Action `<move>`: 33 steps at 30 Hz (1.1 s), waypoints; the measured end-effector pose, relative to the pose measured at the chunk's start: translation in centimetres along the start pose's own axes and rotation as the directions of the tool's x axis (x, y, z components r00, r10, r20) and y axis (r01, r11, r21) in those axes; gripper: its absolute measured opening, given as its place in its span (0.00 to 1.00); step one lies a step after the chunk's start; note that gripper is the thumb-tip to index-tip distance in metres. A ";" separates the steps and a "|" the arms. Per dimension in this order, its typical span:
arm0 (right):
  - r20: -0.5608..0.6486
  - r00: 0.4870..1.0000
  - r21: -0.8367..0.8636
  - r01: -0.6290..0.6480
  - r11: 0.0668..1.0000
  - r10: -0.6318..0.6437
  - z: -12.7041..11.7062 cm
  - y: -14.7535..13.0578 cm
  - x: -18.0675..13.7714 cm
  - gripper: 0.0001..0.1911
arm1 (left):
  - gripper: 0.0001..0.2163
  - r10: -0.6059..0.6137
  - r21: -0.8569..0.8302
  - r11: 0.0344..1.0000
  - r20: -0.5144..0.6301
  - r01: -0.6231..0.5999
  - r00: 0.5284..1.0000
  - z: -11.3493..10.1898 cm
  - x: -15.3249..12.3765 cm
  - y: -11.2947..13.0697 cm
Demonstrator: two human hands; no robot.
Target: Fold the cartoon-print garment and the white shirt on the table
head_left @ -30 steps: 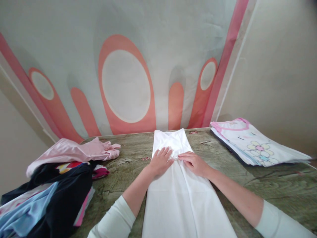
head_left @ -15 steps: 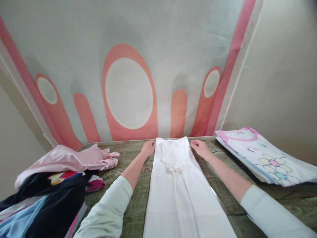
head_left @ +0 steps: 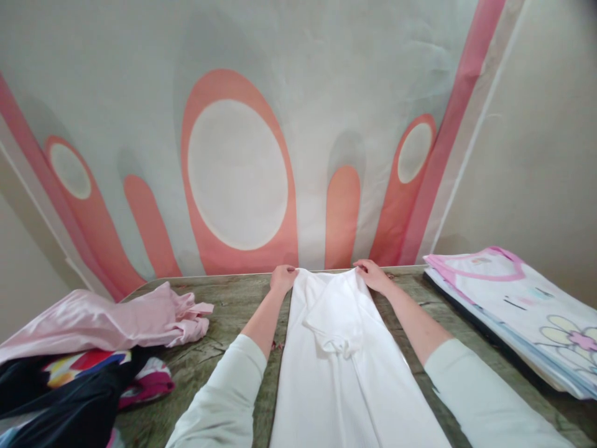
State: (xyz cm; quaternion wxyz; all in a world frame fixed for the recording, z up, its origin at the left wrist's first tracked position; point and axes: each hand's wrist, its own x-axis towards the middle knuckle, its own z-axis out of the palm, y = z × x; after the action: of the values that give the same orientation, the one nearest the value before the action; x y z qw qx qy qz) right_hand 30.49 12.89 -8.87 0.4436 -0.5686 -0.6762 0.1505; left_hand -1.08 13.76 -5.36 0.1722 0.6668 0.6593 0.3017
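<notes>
A white garment (head_left: 317,379), its sides folded inward and a sleeve lying on top, stretches lengthwise across the table in front of me. At its far left corner my left hand (head_left: 283,279) pinches the cloth between thumb and fingers. My right hand (head_left: 372,275) pinches the far right corner in the same way. Between the two hands the garment's far edge lies near the table's back edge. The near end of the garment runs out of view at the bottom.
On the left lies a loose heap of clothes with a pink garment (head_left: 116,320) over a black one (head_left: 79,398). A flat stack of shirts (head_left: 522,292) with a flower print sits at the right. Behind the wooden table (head_left: 233,298) rises a patterned wall covering (head_left: 308,124).
Both hands have closed in on the garment's far corners and now grip them; before, they were just beside it. The view has shifted slightly.
</notes>
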 end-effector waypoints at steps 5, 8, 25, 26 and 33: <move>0.043 0.999 0.019 -0.002 1.000 0.001 -0.3 0.9 0.1 0.06 | 0.09 0.040 -0.105 0.993 -0.080 -0.048 0.996 0.8 0.5 -0.7; 0.026 0.999 0.033 -0.035 0.999 0.034 -0.5 1.5 0.3 0.05 | 0.10 0.055 -0.158 0.985 -0.114 -0.072 0.992 1.0 0.8 -0.7; -0.132 0.991 0.058 -0.029 0.998 0.036 -0.8 2.2 0.2 0.12 | 0.10 0.286 0.078 0.956 -0.052 -0.281 0.957 -0.3 -2.3 3.4; -0.117 0.993 0.066 -0.019 0.998 0.027 -0.9 2.2 0.2 0.13 | 0.08 0.293 0.091 0.952 -0.008 -0.291 0.956 0.0 -2.8 4.1; 0.017 0.995 0.090 0.098 0.991 -0.099 -0.9 1.5 0.1 0.20 | 0.13 0.324 0.147 0.927 0.152 -0.345 0.934 2.5 -6.4 8.1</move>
State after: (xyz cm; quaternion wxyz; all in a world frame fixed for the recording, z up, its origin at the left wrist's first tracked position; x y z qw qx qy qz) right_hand 32.09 13.18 -9.40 0.4681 -0.5126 -0.7007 0.1643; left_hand 7.09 7.26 -3.31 0.1011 0.7995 0.5471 0.2264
